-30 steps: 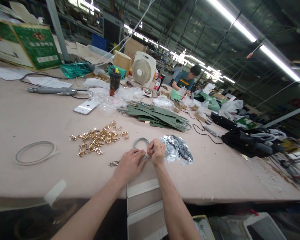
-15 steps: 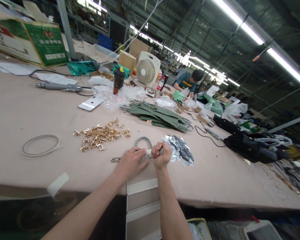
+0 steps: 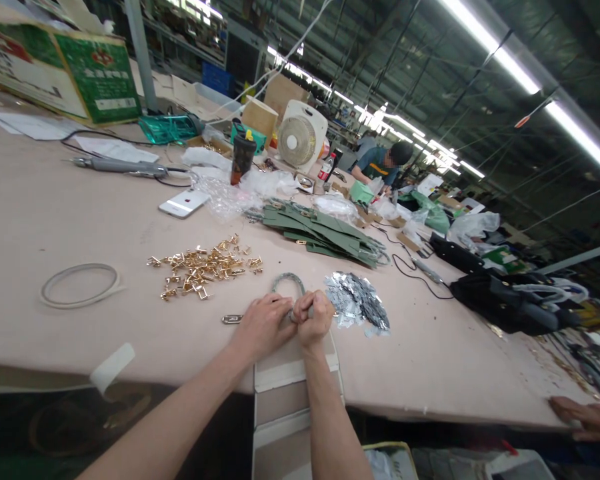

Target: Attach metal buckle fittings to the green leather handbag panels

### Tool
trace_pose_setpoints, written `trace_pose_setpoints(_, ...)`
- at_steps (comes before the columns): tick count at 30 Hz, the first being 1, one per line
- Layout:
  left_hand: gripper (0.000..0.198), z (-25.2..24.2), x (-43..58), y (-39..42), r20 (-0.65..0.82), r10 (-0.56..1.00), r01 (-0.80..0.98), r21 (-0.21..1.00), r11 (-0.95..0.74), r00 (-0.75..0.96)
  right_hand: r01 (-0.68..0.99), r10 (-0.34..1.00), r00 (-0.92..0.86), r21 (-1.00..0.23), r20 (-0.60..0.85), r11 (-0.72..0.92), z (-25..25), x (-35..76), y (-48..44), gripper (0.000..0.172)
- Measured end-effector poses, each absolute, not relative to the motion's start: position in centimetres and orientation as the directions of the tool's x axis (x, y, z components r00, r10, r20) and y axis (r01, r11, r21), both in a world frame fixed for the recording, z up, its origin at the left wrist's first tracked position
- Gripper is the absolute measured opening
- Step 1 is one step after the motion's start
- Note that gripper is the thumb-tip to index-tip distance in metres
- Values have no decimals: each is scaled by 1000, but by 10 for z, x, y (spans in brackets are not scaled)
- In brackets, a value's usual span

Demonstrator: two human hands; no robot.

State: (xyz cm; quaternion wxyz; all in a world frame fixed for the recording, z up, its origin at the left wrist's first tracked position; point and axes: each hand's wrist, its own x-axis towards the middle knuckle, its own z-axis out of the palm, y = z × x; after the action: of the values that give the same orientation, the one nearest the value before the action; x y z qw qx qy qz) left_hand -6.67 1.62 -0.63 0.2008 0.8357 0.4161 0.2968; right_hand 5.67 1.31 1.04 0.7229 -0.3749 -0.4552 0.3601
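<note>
My left hand (image 3: 265, 323) lies over the lower end of a grey-green loop strap (image 3: 287, 277), its fingers close together, holding it against the table. A slotted metal clasp (image 3: 232, 319) sticks out to the left from under this hand. My right hand (image 3: 314, 319) is a fist touching the left fingertips; what it grips is mostly hidden. Left of the hands lies a heap of gold-coloured metal fittings (image 3: 200, 268). To the right is a pile of thin silver metal plates (image 3: 361, 301).
Green straps (image 3: 320, 233) are stacked beyond the hands. A phone (image 3: 184, 204), a corded tool (image 3: 123, 167), a cup (image 3: 242, 159) and a fan (image 3: 300, 137) stand or lie further back. A coiled band (image 3: 80, 285) is at left, black bags (image 3: 510, 297) at right. A co-worker (image 3: 377, 163) bends over the far end.
My right fist has moved left, close against my left hand; the pale piece visible between them before is now covered. A blurred brown shape has appeared at the right edge.
</note>
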Motion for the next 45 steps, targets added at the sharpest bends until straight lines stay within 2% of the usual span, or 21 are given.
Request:
trace_pose_setpoints(6, 16, -6, -69, 16, 335, 817, 539, 625, -565, 470, 53, 871, 316, -923, 377, 380, 1, 54, 25, 45)
trace_pose_setpoints(10, 26, -6, -70, 15, 351, 820, 549, 615, -566, 453, -74, 902, 345, -950, 260, 302, 14, 61, 33, 45)
trace_pose_setpoints(14, 33, -8, -70, 15, 355, 811, 559, 592, -580, 465, -206, 898, 376, -923, 231, 324, 29, 63, 43, 43)
trace_pose_setpoints(18, 33, -10, -68, 14, 335, 829, 591, 584, -556, 448, -159, 936, 300, -957, 186, 241, 28, 55, 55, 43)
trace_pose_setpoints(22, 32, -11, -64, 15, 320, 841, 608, 584, -537, 436, -123, 934, 316, -969, 168, 216, 24, 49, 62, 45)
trace_pose_setpoints(31, 27, -13, -64, 19, 340, 831, 559, 620, -550, 441, 100, 913, 274, -953, 304, 287, 18, 52, 39, 45)
trace_pose_setpoints(35, 27, -11, -65, 17, 354, 820, 560, 604, -568, 450, 1, 913, 251, -943, 321, 332, 29, 58, 32, 43)
trace_pose_setpoints(38, 31, -9, -65, 15, 343, 831, 598, 579, -555, 438, -110, 879, 274, -896, 389, 431, 43, 60, 30, 41)
trace_pose_setpoints(41, 28, -7, -66, 15, 328, 839, 603, 586, -541, 433, -93, 876, 247, -890, 413, 446, 41, 57, 29, 42)
trace_pose_setpoints(45, 17, -3, -68, 14, 322, 837, 573, 617, -540, 443, -39, 916, 223, -936, 333, 349, 18, 52, 29, 41)
